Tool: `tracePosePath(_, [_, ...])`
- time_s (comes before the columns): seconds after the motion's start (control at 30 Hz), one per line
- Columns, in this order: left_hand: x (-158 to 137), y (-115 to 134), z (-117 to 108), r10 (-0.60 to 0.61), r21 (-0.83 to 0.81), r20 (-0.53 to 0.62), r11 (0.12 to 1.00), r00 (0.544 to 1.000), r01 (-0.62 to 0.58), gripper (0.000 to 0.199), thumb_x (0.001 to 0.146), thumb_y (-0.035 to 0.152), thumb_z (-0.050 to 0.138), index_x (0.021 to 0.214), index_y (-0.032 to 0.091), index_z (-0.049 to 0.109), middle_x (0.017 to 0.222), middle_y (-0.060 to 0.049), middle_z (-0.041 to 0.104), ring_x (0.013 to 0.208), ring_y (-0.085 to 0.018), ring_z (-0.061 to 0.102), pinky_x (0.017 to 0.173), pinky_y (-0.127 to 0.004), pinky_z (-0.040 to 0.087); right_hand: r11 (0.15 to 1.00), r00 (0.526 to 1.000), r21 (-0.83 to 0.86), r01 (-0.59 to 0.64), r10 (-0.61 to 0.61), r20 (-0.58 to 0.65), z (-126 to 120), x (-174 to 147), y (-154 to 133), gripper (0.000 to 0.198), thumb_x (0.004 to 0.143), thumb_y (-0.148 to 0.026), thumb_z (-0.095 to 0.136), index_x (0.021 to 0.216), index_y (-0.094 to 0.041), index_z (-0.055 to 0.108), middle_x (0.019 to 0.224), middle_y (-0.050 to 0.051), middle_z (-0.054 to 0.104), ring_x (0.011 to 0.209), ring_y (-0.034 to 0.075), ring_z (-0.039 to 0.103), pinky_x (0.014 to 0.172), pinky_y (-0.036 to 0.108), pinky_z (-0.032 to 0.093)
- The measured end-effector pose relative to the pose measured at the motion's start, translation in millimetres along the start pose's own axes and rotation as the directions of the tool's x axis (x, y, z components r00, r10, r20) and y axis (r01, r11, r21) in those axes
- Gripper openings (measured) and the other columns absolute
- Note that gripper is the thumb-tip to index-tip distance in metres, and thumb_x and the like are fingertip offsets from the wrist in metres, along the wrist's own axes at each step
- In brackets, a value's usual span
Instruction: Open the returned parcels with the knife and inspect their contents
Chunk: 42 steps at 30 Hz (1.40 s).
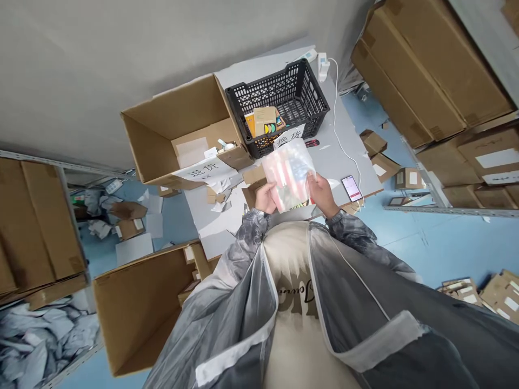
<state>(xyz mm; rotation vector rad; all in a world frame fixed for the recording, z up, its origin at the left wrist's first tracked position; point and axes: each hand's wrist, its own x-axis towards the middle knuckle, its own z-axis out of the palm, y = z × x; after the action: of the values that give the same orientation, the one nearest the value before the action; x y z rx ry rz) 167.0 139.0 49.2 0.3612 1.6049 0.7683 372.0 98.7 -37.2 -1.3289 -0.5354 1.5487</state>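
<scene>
Between my two hands is a flat package [288,174] in what looks like clear or frosted wrap, with red and white stripes and a blue patch printed on it. My left hand [266,198] grips its lower left edge. On the other side, my right hand [321,193] pinches the right edge, thumb on top. The package is held above the near edge of the grey table [211,219]. Just beyond it stands a black plastic crate [279,89] with several small boxes and packets inside, and a handwritten paper label [288,136] on its front.
Left of the crate sits an open cardboard box [162,121] with a handwritten label. A phone [351,189] with a lit screen and a white cable [334,108] lie at the table's right. Another open box [138,302] stands lower left. Shelves of cartons [430,65] flank both sides.
</scene>
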Motion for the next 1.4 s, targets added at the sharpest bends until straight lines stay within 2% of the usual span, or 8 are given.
tracePosePath(0.17, [4, -29, -4, -0.137, -0.063, 0.011, 0.989, 0.991, 0.137, 0.049, 0.092, 0.024, 0.091, 0.141, 0.021, 0.083, 0.127, -0.011, 0.095, 0.145, -0.037, 0.087, 0.141, -0.062, 0.061, 1.000, 0.996, 0.028, 0.009, -0.006, -0.095, -12, 2, -7, 0.081, 0.111, -0.104, 0.054, 0.091, -0.026, 0.068, 0.087, 0.001, 0.069, 0.095, 0.025, 0.070, 0.095, 0.037, 0.063])
tracePosePath(0.4, [1, -40, 4, -0.032, 0.090, 0.011, 0.995, 0.999, 0.031, 0.089, 0.097, 0.049, 0.098, 0.178, 0.027, 0.068, 0.168, -0.020, 0.081, 0.164, -0.042, 0.075, 0.133, -0.064, 0.067, 0.970, 0.976, 0.209, -0.123, 0.156, -0.149, -5, 9, 4, 0.092, 0.112, -0.107, 0.045, 0.125, -0.025, 0.084, 0.123, 0.011, 0.087, 0.130, 0.035, 0.080, 0.112, 0.046, 0.069])
tracePosePath(0.53, [-1, -39, 8, -0.072, 0.208, 0.013, 0.976, 0.997, 0.068, 0.111, 0.084, 0.046, 0.113, 0.182, 0.036, 0.062, 0.156, -0.017, 0.086, 0.145, -0.043, 0.086, 0.116, -0.063, 0.076, 0.967, 0.976, 0.225, -0.116, 0.154, -0.157, -1, 20, 8, 0.096, 0.111, -0.108, 0.039, 0.129, -0.026, 0.085, 0.129, 0.014, 0.086, 0.136, 0.038, 0.079, 0.114, 0.053, 0.070])
tracePosePath(0.93, [-4, -76, 0, -0.085, 0.117, -0.135, 0.988, 0.987, 0.101, 0.113, 0.071, 0.049, 0.124, 0.167, 0.024, 0.069, 0.119, -0.010, 0.090, 0.089, -0.026, 0.087, 0.077, -0.040, 0.078, 0.996, 0.976, 0.056, 0.072, -0.082, 0.201, -42, 65, -8, 0.090, 0.108, -0.112, 0.054, 0.074, -0.031, 0.039, 0.071, -0.003, 0.035, 0.071, 0.020, 0.050, 0.067, 0.036, 0.055])
tracePosePath(1.03, [0, -89, -12, -0.032, 0.109, -0.329, 0.991, 0.944, 0.072, 0.098, 0.075, 0.067, 0.120, 0.149, 0.022, 0.075, 0.099, -0.004, 0.084, 0.081, -0.023, 0.084, 0.074, -0.037, 0.076, 0.998, 0.965, 0.035, 0.060, -0.067, 0.253, -32, 73, -10, 0.085, 0.107, -0.109, 0.062, 0.077, -0.030, 0.048, 0.073, -0.001, 0.043, 0.077, 0.022, 0.058, 0.073, 0.038, 0.061])
tracePosePath(1.17, [-7, -99, -37, -0.004, 0.137, -0.569, 0.986, 0.822, 0.099, 0.089, 0.093, 0.096, 0.094, 0.136, 0.021, 0.075, 0.091, -0.003, 0.081, 0.072, -0.021, 0.080, 0.069, -0.037, 0.072, 0.985, 0.998, 0.164, -0.053, 0.055, -0.010, -19, 116, -7, 0.075, 0.120, -0.096, 0.050, 0.098, -0.027, 0.069, 0.091, 0.003, 0.071, 0.094, 0.025, 0.076, 0.090, 0.042, 0.070])
tracePosePath(1.27, [-25, -100, -63, 0.050, 0.194, -0.627, 0.977, 0.777, 0.094, 0.092, 0.100, 0.100, 0.081, 0.146, 0.022, 0.071, 0.104, -0.007, 0.085, 0.075, -0.020, 0.080, 0.069, -0.035, 0.070, 0.980, 0.992, 0.188, -0.066, 0.084, -0.090, -19, 169, 15, 0.071, 0.125, -0.084, 0.048, 0.111, -0.022, 0.079, 0.109, 0.008, 0.085, 0.104, 0.025, 0.084, 0.102, 0.043, 0.070])
tracePosePath(1.4, [-47, -98, -96, 0.207, 0.351, -0.585, 0.936, 0.784, 0.015, 0.101, 0.097, 0.102, 0.079, 0.158, 0.023, 0.067, 0.125, -0.014, 0.088, 0.094, -0.024, 0.088, 0.082, -0.038, 0.076, 0.967, 0.973, -0.126, -0.224, 0.214, -0.089, -29, 213, 72, 0.038, 0.126, -0.049, 0.062, 0.107, -0.021, 0.078, 0.111, 0.008, 0.088, 0.112, 0.022, 0.080, 0.114, 0.039, 0.061])
